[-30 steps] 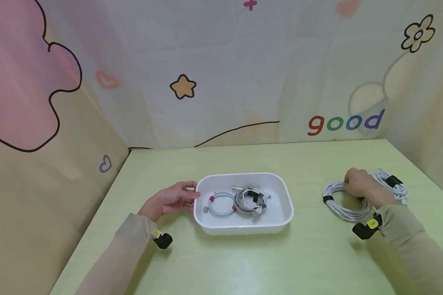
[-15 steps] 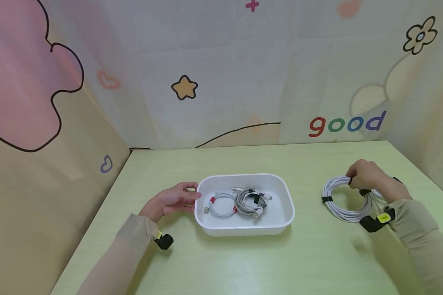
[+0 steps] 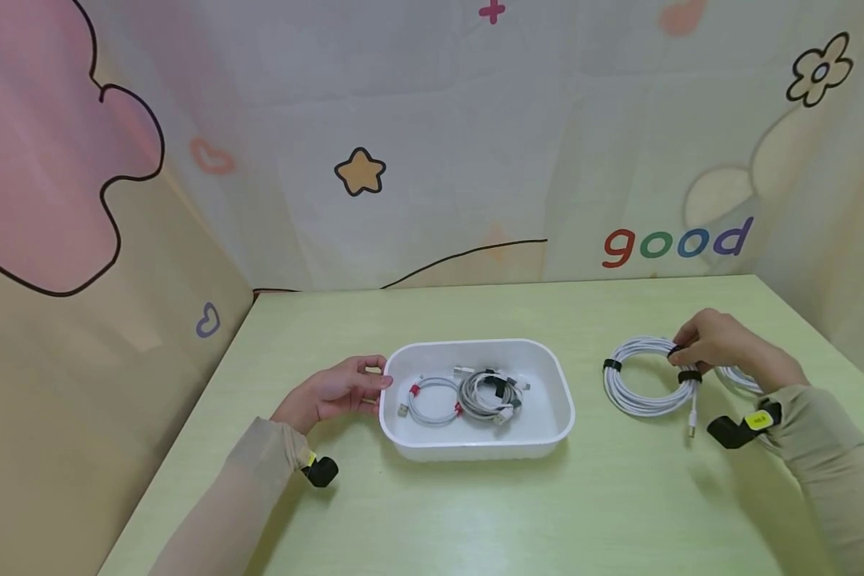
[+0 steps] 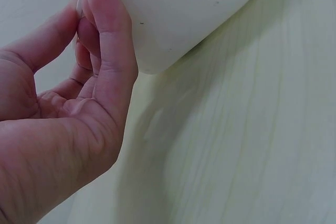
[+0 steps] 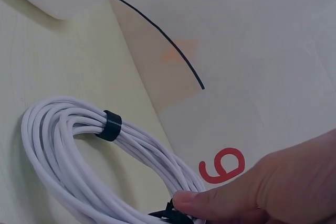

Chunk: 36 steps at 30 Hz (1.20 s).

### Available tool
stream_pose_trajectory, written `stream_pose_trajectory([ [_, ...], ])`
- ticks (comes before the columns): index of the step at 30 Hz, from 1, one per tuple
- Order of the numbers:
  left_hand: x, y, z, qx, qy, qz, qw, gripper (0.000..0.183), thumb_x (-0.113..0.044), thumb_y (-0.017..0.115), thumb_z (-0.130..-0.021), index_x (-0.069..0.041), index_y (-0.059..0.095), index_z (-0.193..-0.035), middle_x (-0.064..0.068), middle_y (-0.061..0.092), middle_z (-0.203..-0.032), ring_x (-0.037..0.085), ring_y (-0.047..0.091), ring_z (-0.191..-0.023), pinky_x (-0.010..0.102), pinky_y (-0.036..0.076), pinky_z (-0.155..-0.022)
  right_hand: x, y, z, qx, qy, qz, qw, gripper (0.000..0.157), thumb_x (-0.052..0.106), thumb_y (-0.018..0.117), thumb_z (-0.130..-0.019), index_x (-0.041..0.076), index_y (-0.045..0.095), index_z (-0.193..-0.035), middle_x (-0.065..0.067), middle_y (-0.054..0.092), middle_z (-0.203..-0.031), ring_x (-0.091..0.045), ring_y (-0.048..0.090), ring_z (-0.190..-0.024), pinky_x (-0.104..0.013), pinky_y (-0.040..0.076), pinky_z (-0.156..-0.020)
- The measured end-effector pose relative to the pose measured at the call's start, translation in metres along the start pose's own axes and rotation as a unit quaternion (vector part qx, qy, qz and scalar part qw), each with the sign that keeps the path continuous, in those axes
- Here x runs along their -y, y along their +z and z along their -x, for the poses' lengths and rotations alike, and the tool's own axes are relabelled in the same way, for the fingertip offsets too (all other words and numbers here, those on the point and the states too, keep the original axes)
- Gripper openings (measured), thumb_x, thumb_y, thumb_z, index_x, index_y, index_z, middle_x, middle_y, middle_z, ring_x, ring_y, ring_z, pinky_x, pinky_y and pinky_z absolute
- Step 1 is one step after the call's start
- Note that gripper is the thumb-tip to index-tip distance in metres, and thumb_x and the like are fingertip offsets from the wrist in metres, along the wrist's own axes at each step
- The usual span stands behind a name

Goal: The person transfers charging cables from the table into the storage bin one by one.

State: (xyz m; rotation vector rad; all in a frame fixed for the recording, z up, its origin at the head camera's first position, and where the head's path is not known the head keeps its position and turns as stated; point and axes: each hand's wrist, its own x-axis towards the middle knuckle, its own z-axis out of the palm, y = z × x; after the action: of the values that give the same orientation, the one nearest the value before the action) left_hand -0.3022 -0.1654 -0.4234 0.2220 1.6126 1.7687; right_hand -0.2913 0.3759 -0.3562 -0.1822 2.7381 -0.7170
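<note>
Pinching a coiled white cable (image 3: 619, 394) at its black tie (image 5: 176, 215), my right hand (image 3: 723, 348) holds it right of the white tub (image 3: 477, 451). My left hand (image 3: 337, 390) grips that tub's left rim, with two smaller coils (image 3: 470, 402) inside.

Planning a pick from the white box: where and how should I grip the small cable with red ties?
Pinch the small cable from above, probably at its left arc beside the left red tie. It lies as a loop in the white box, whose walls would hinder a sideways approach, and the grey coil crowds its right side, leaving the left freer.
</note>
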Motion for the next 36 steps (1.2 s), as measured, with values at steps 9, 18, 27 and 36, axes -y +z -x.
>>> stream_pose_trajectory([
  [9,-0.001,0.0,0.0,0.002,-0.001,-0.012,0.9999,0.016,-0.006,0.053,-0.097,-0.009,0.047,-0.111,0.003,0.065,-0.098,0.014,0.066,-0.081,0.03,0.059,-0.071,0.001,0.003,-0.003,0.013,0.0,-0.052,0.999,0.04,0.012,0.067,-0.089,-0.018,0.057,-0.113,-0.011,0.072,-0.088,-0.015,0.064,-0.073,-0.027,0.058,-0.068],
  [18,-0.001,-0.001,0.0,0.001,0.0,-0.002,1.0,0.017,-0.006,0.056,-0.096,-0.009,0.047,-0.11,0.003,0.065,-0.098,0.015,0.066,-0.08,0.03,0.059,-0.07,0.018,-0.003,-0.001,0.024,-0.012,-0.08,0.996,0.039,0.012,0.065,-0.091,-0.016,0.057,-0.117,-0.008,0.072,-0.09,-0.016,0.064,-0.077,-0.027,0.058,-0.072],
  [27,0.0,0.0,0.0,0.001,-0.003,-0.005,1.0,0.019,-0.007,0.057,-0.096,-0.008,0.046,-0.111,0.004,0.064,-0.099,0.016,0.065,-0.082,0.03,0.059,-0.07,0.025,-0.006,-0.007,0.035,-0.016,-0.098,0.994,0.042,0.017,0.066,-0.091,-0.012,0.057,-0.12,-0.005,0.072,-0.09,-0.016,0.064,-0.08,-0.029,0.057,-0.078],
  [36,0.001,-0.001,0.0,0.001,0.0,0.0,1.0,0.016,-0.006,0.055,-0.096,-0.009,0.048,-0.11,0.004,0.065,-0.099,0.016,0.065,-0.082,0.029,0.059,-0.069,0.037,-0.007,-0.01,0.042,-0.034,-0.117,0.992,0.044,0.02,0.068,-0.089,-0.009,0.058,-0.121,-0.006,0.072,-0.094,-0.015,0.066,-0.081,-0.029,0.056,-0.083],
])
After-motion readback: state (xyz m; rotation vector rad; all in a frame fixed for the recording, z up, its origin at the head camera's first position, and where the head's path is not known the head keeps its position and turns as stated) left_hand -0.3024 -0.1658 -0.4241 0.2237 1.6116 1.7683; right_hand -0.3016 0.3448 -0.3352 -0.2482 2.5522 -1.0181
